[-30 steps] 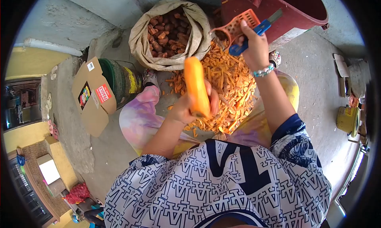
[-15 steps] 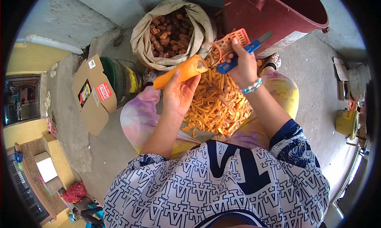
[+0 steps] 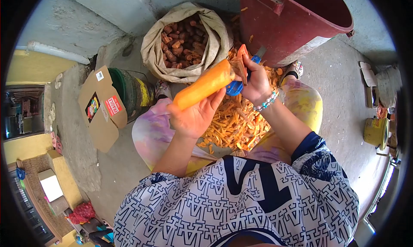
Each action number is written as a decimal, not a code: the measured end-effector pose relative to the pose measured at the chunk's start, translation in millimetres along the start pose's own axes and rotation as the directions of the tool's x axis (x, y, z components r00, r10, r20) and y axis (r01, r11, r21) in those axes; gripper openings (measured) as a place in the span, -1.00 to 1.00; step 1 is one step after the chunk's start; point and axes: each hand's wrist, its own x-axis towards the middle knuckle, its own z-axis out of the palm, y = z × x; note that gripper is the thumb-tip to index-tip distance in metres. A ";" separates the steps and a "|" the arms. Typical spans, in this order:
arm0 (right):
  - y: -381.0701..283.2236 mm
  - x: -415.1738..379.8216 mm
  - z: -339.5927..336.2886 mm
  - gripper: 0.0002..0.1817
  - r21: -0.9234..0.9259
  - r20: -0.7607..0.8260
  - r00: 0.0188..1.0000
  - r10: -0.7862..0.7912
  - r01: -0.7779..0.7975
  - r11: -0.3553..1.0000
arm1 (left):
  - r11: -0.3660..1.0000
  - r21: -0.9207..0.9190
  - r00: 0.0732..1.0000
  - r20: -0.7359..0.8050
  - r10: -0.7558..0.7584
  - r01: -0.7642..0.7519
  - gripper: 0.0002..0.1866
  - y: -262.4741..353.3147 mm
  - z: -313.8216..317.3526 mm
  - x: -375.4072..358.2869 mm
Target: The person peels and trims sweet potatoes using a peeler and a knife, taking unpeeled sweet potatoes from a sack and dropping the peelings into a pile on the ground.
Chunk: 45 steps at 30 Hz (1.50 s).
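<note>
A thick, peeled orange carrot [image 3: 204,84] lies tilted across my left hand [image 3: 191,119], with the thumb and fingers around its lower side. My right hand [image 3: 257,82] grips an orange plastic peeler [image 3: 241,60] together with a blue box cutter [image 3: 234,88], whose blade points up and away. The peeler sits right at the carrot's far end, overlapping it in this view. Beneath both hands, a heap of orange peelings [image 3: 236,124] covers the floor between my legs.
An open sack [image 3: 152,40] of brownish-orange roots stands ahead, beside a large dark red bin [image 3: 262,25]. To the left are a green bucket [image 3: 118,81] and a cardboard piece [image 3: 103,131]. A yellow pail [image 3: 375,131] stands far right.
My right hand has come down and left, bringing the peeler to the carrot's end. My left hand has turned palm-up and moved slightly lower, carrying the carrot.
</note>
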 end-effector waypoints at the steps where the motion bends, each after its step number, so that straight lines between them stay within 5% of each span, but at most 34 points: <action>1: -0.1 -5.6 10.4 -0.80 0.008 -0.009 1.000 -0.010 0.010 1.000 | 0.993 -0.115 0.986 0.167 -0.012 0.032 -0.01 0.4 1.4 -0.6; 3: -2.9 -6.5 11.0 -0.80 -0.006 -0.038 0.999 -0.026 0.025 1.000 | 0.994 -0.096 0.990 0.130 -0.047 0.060 -0.03 1.2 3.2 -7.2; 5: -10.5 6.2 -14.5 -0.76 0.051 0.193 0.981 0.032 -0.043 0.998 | 0.935 -0.182 0.941 -0.099 -0.325 0.304 -0.08 6.8 8.0 -7.7; 6: -13.7 2.0 -11.5 -0.74 0.003 0.201 0.977 0.076 -0.079 0.997 | 0.914 0.234 0.942 -0.130 -0.309 0.332 -0.15 8.7 13.2 -7.3; 10: -37.8 -8.9 7.5 -0.78 -0.186 0.142 0.987 0.079 -0.052 0.981 | 0.805 0.291 0.847 -0.042 -0.530 0.518 -0.23 17.4 -3.4 -5.7; 11: -45.0 -16.0 15.9 -0.87 -0.344 0.016 1.000 0.001 0.004 0.939 | 0.849 0.138 0.858 -0.012 -0.514 0.510 -0.26 12.3 -14.9 -10.4; 13: -60.9 -23.1 25.6 -0.83 -0.860 0.106 0.948 -0.301 0.239 0.451 | 0.871 -0.018 0.871 0.012 -0.491 0.491 -0.29 9.6 -8.0 -9.4; 14: -60.7 -11.3 15.5 -0.80 -0.837 0.308 0.866 -0.394 0.443 0.321 | 0.901 0.020 0.900 -0.063 -0.431 0.433 -0.32 9.0 -1.0 -9.3; 15: -62.6 -15.2 18.1 -0.80 -0.836 0.310 0.866 -0.392 0.445 0.321 | 0.925 0.065 0.922 -0.133 -0.365 0.375 -0.35 10.0 12.0 -5.1; 17: -63.3 -27.4 24.9 -0.80 -0.809 0.488 0.846 -0.214 0.347 -0.475 | 0.937 -0.006 0.926 -0.153 -0.345 0.348 -0.43 10.1 12.6 -2.1; 19: -45.4 -31.4 18.6 -0.79 -0.682 0.583 0.806 -0.107 0.413 -0.604 | 0.813 0.443 0.913 -0.325 -0.246 0.376 -0.48 6.4 -8.3 -5.6; 21: -28.6 -42.2 20.5 -0.81 -0.562 0.621 0.784 0.005 0.450 -0.694 | 0.712 0.559 0.868 -0.474 -0.144 0.424 -0.59 -0.4 -8.1 -8.3; 28: -6.8 -45.7 10.5 -0.74 -0.500 0.596 0.801 0.061 0.430 -0.752 | 0.498 0.688 0.817 -0.571 -0.079 0.528 -0.74 -4.0 -13.7 -6.1; 30: -6.8 -44.1 7.0 -0.73 -0.510 0.549 0.834 0.052 0.384 -0.770 | 0.380 0.801 0.873 -0.487 -0.039 0.463 -0.78 -5.5 -16.8 -7.1; 37: -7.6 -29.2 -30.2 -0.69 -0.537 0.550 0.832 -0.071 0.287 -0.793 | 0.469 0.655 0.801 -0.541 -0.257 0.593 -0.82 -25.9 -19.4 -7.2; 40: -7.1 -29.1 -37.4 -0.73 -0.583 0.440 0.892 -0.099 0.200 -0.788 | 0.385 0.658 0.760 -0.598 -0.255 0.647 -0.79 -37.2 -30.8 -7.2; 42: -5.9 -23.0 -42.1 -0.75 -0.595 0.307 0.947 -0.097 0.111 -0.796 | 0.163 0.857 0.866 -0.500 0.034 0.489 -0.80 -46.7 -35.2 -7.0; 43: -7.8 -18.3 -46.7 -0.75 -0.596 0.308 0.946 -0.101 0.110 -0.795 | 0.160 0.859 0.867 -0.497 0.032 0.486 -0.80 -44.7 -36.0 -6.2; 45: -12.6 -4.6 -57.3 -0.71 -0.577 0.358 0.932 -0.057 0.173 -0.798 | 0.376 0.665 0.761 -0.602 -0.242 0.645 -0.79 -35.6 -36.4 -6.1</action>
